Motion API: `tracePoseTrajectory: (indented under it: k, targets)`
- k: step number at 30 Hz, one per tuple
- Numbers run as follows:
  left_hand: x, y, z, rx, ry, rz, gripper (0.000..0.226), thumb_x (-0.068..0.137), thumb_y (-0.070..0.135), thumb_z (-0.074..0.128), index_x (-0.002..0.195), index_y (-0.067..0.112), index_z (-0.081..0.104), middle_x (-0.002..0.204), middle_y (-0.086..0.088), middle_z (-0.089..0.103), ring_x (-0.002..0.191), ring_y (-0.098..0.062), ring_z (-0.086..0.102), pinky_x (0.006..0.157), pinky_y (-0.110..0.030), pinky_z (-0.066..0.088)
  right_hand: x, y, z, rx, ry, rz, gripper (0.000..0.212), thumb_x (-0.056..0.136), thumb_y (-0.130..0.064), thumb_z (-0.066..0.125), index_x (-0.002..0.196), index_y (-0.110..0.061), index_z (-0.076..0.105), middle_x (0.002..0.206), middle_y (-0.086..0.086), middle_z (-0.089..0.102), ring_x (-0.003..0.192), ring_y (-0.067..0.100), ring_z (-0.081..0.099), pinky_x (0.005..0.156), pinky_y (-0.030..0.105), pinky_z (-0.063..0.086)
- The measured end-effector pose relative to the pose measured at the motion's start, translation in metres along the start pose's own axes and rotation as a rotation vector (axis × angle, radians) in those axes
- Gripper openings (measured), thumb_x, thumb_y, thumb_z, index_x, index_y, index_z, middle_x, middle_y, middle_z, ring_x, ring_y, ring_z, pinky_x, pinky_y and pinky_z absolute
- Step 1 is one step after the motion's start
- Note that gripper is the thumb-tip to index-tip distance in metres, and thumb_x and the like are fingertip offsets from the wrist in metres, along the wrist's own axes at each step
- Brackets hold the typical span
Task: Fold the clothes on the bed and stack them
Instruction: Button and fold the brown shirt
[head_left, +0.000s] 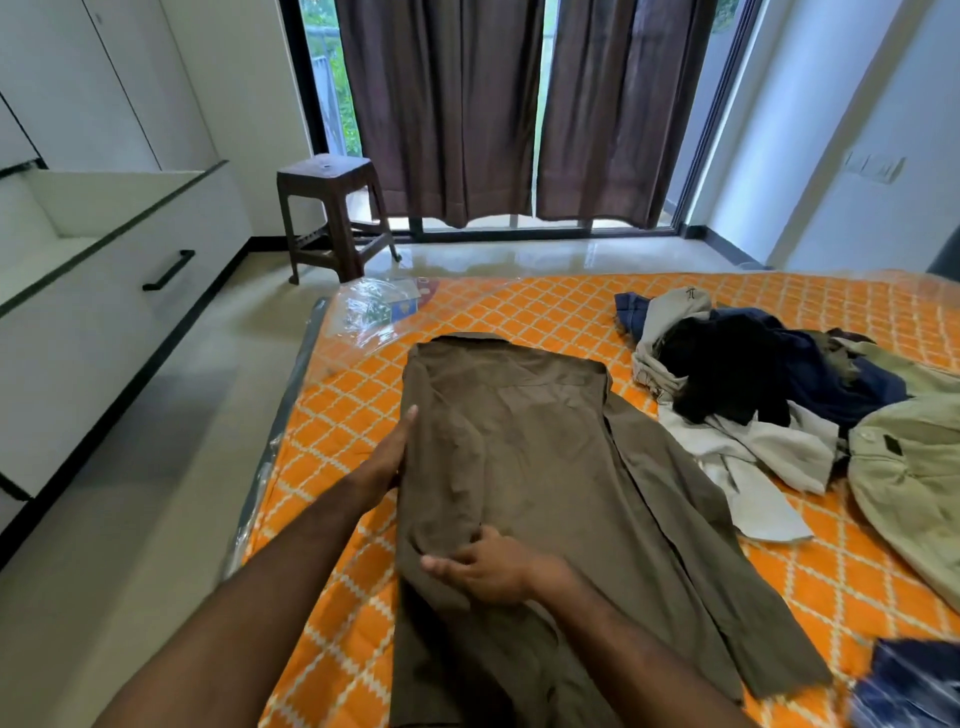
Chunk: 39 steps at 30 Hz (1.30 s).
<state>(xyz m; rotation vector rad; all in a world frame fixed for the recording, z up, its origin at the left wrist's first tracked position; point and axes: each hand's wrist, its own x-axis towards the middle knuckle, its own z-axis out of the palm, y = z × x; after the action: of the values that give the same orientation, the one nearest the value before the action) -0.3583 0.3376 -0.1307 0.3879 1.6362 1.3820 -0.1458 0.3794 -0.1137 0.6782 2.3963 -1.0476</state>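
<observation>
A brown shirt (524, 447) lies lengthwise on the orange patterned bed (519, 306), collar toward the far edge, its left side folded in over the middle. My left hand (392, 457) lies with straight fingers along the shirt's left fold edge. My right hand (480, 564) rests on the shirt's lower middle, fingers curled into a bunch of the brown cloth. To the right sits a loose pile of unfolded clothes (737, 374), black, navy, white and beige.
A pale green garment (914, 467) lies at the right edge and a blue patterned cloth (909, 686) at the bottom right. White drawers (130, 291) line the left wall. A brown plastic stool (332, 218) stands by the curtained window.
</observation>
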Motion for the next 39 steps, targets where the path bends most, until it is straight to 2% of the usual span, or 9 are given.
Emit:
tracePoseTrajectory:
  k: [3, 5, 8, 13, 16, 20, 27, 31, 39]
  targets:
    - [0.04, 0.007, -0.011, -0.006, 0.171, 0.077, 0.052, 0.096, 0.052, 0.056, 0.133, 0.015, 0.059, 0.12, -0.006, 0.07, 0.1, -0.019, 0.071, 0.084, -0.038, 0.057, 0.028, 0.006, -0.01, 0.129, 0.166, 0.006, 0.058, 0.097, -0.064, 0.048, 0.097, -0.01, 0.072, 0.102, 0.015, 0.072, 0.101, 0.03, 0.068, 0.081, 0.031, 0.05]
    - [0.059, 0.014, -0.019, 0.061, 0.27, 0.071, 0.068, 0.094, 0.039, 0.067, 0.147, 0.01, 0.037, 0.133, -0.008, 0.057, 0.11, -0.028, 0.063, 0.088, -0.042, 0.054, 0.056, 0.02, -0.019, 0.186, 0.343, 0.049, 0.035, 0.097, -0.046, 0.061, 0.101, -0.011, 0.068, 0.101, 0.009, 0.071, 0.099, 0.025, 0.067, 0.072, 0.027, 0.044]
    - [0.089, 0.022, -0.027, 0.254, 0.26, 0.121, 0.069, 0.091, 0.033, 0.072, 0.144, 0.01, 0.034, 0.122, -0.008, 0.053, 0.105, -0.028, 0.058, 0.081, -0.039, 0.048, 0.097, 0.03, -0.041, 0.384, 0.564, 0.104, 0.033, 0.092, -0.035, 0.069, 0.11, -0.008, 0.059, 0.111, 0.011, 0.067, 0.105, 0.026, 0.063, 0.076, 0.027, 0.043]
    - [0.136, 0.037, -0.032, 0.442, 0.302, 0.259, 0.024, 0.097, 0.031, 0.062, 0.086, 0.01, 0.06, 0.087, -0.012, 0.061, 0.082, -0.024, 0.056, 0.067, -0.035, 0.039, 0.147, 0.029, -0.064, 0.592, 0.603, 0.188, 0.055, 0.086, -0.045, 0.074, 0.123, -0.01, 0.053, 0.125, 0.008, 0.063, 0.117, 0.029, 0.06, 0.093, 0.033, 0.049]
    - [0.162, 0.045, -0.026, 0.184, 0.313, 0.251, 0.031, 0.1, 0.031, 0.058, 0.072, 0.02, 0.065, 0.083, -0.01, 0.065, 0.079, -0.024, 0.059, 0.073, -0.036, 0.044, 0.171, 0.035, -0.066, 0.729, 0.748, 0.198, 0.039, 0.082, -0.033, 0.079, 0.112, -0.022, 0.056, 0.115, 0.009, 0.068, 0.105, 0.027, 0.065, 0.092, 0.04, 0.054]
    - [0.196, 0.036, -0.016, 0.325, 0.362, 0.238, 0.038, 0.1, 0.033, 0.057, 0.071, 0.01, 0.067, 0.086, -0.016, 0.067, 0.082, -0.028, 0.063, 0.07, -0.034, 0.041, 0.179, 0.062, -0.057, 0.782, 0.931, 0.156, 0.022, 0.087, -0.028, 0.073, 0.105, -0.028, 0.06, 0.089, 0.006, 0.068, 0.085, 0.023, 0.066, 0.084, 0.045, 0.055]
    - [0.232, 0.004, -0.014, 0.658, 0.458, 0.271, 0.043, 0.104, 0.028, 0.05, 0.084, -0.005, 0.067, 0.093, -0.031, 0.065, 0.086, -0.038, 0.06, 0.064, -0.034, 0.03, 0.203, 0.092, -0.048, 0.826, 0.974, 0.259, 0.015, 0.092, -0.032, 0.069, 0.098, -0.021, 0.061, 0.087, -0.003, 0.066, 0.088, 0.019, 0.065, 0.088, 0.043, 0.054]
    - [0.239, 0.0, -0.018, 0.573, 0.453, 0.25, 0.033, 0.1, 0.035, 0.057, 0.094, 0.003, 0.06, 0.091, -0.015, 0.06, 0.084, -0.026, 0.054, 0.069, -0.032, 0.037, 0.21, 0.093, -0.047, 0.895, 1.009, 0.33, 0.018, 0.089, -0.033, 0.073, 0.094, -0.022, 0.06, 0.084, -0.004, 0.067, 0.082, 0.017, 0.065, 0.081, 0.039, 0.055]
    - [0.187, 0.011, -0.011, 0.308, 0.221, 0.194, 0.066, 0.087, 0.037, 0.076, 0.134, 0.01, 0.038, 0.125, -0.009, 0.053, 0.117, -0.026, 0.056, 0.098, -0.043, 0.051, 0.182, 0.079, -0.052, 1.004, 0.809, 0.237, 0.05, 0.078, -0.049, 0.079, 0.104, -0.018, 0.051, 0.103, 0.005, 0.065, 0.091, 0.022, 0.065, 0.073, 0.041, 0.059]
